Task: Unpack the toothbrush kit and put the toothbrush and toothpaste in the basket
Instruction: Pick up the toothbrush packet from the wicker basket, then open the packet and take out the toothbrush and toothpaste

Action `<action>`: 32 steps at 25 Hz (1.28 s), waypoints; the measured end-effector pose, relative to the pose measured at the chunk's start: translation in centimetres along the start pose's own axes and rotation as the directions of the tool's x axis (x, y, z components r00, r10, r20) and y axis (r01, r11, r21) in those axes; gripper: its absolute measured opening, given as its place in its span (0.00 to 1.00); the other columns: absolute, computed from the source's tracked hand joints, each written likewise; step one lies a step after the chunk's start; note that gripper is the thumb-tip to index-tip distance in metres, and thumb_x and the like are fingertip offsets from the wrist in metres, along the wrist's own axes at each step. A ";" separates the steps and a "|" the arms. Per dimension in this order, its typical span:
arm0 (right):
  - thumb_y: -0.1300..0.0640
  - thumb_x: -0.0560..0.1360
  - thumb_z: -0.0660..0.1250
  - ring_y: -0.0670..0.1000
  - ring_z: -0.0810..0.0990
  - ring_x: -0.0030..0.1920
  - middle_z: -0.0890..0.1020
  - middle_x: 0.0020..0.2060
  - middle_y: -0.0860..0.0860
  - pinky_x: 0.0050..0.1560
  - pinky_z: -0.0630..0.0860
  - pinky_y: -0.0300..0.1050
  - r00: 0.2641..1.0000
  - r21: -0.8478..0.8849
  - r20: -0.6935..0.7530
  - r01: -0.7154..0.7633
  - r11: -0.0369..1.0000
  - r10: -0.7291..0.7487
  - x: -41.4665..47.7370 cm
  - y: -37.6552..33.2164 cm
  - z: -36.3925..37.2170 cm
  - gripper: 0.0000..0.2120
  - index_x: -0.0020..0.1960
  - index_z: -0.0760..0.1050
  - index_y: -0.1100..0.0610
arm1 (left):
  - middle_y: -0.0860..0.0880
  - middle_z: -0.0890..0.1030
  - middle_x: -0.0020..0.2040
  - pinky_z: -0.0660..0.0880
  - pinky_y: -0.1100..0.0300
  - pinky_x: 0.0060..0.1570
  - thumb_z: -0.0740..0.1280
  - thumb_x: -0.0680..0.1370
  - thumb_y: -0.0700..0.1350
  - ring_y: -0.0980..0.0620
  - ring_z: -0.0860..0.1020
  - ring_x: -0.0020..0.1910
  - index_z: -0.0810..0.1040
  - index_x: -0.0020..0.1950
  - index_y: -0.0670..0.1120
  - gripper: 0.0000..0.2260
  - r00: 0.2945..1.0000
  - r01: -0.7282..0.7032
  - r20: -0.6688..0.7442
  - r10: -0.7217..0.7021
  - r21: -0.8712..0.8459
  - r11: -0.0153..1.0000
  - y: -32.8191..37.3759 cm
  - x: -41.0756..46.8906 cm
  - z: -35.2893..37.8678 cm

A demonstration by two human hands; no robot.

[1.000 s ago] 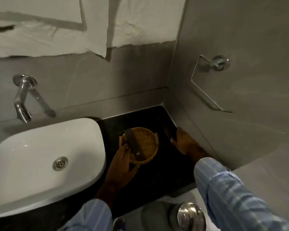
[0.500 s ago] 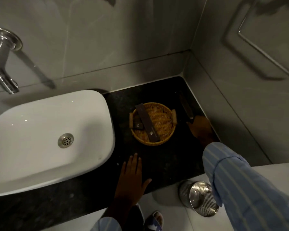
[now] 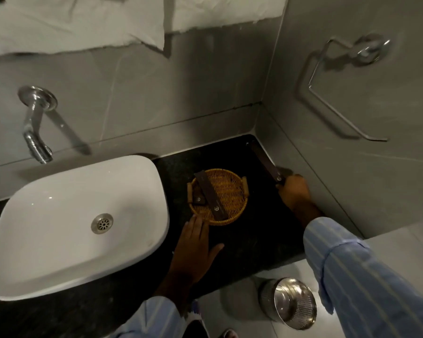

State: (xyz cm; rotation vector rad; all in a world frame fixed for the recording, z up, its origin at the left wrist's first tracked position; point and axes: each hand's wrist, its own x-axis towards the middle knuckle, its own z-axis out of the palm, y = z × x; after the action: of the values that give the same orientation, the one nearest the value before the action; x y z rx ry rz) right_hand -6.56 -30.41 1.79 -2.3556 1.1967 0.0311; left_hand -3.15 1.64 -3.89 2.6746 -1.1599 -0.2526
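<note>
Head view: right hand [image 3: 294, 194] fingers clamp a dark box [image 3: 266, 164] beside the basket [image 3: 232, 217]; left hand [image 3: 195, 245] fingers spread flat.

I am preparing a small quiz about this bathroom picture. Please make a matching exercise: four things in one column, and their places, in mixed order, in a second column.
Things:
1. basket
2. long dark box
3. steel bin
4. tap

Places:
A. on the floor, below the counter edge
B. on the wall, above the sink
C. on the dark counter, between the sink and the right hand
D. along the right wall, its near end in the right hand

Pairs: 1-C, 2-D, 3-A, 4-B
</note>
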 end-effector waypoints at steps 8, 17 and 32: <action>0.56 0.74 0.71 0.66 0.79 0.56 0.81 0.54 0.67 0.55 0.74 0.52 0.963 0.058 -0.152 0.231 0.971 -0.220 -6.5 -3.6 -8.0 0.17 0.56 0.78 0.68 | 0.45 0.60 0.80 0.55 0.54 0.75 0.61 0.76 0.65 0.47 0.58 0.78 0.56 0.79 0.46 0.38 0.984 0.023 -0.144 -0.102 -0.470 0.883 4.3 8.8 -16.3; 0.55 0.72 0.70 0.61 0.79 0.57 0.82 0.56 0.61 0.57 0.73 0.50 0.886 -0.044 -0.218 0.410 0.911 -0.409 -9.7 -6.4 -17.4 0.17 0.59 0.79 0.60 | 0.37 0.86 0.49 0.79 0.41 0.58 0.70 0.75 0.41 0.37 0.84 0.50 0.86 0.54 0.43 0.09 0.953 -0.045 -0.209 -0.220 -0.815 0.577 6.4 11.9 -29.7; 0.58 0.71 0.71 0.57 0.79 0.54 0.82 0.52 0.57 0.55 0.71 0.44 0.781 -0.140 -0.272 0.546 0.826 -0.562 -11.1 -8.0 -20.7 0.14 0.57 0.81 0.57 | 0.33 0.85 0.46 0.80 0.47 0.45 0.66 0.73 0.38 0.35 0.83 0.44 0.85 0.44 0.41 0.08 0.984 -0.009 -0.105 -0.144 -0.838 0.546 5.9 9.7 -34.8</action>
State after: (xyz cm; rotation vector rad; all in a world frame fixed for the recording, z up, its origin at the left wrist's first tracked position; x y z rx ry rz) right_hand -11.33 -27.17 25.88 -2.7407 0.5687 -0.5232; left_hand 7.67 -4.96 30.47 1.8113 -0.6161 -0.4565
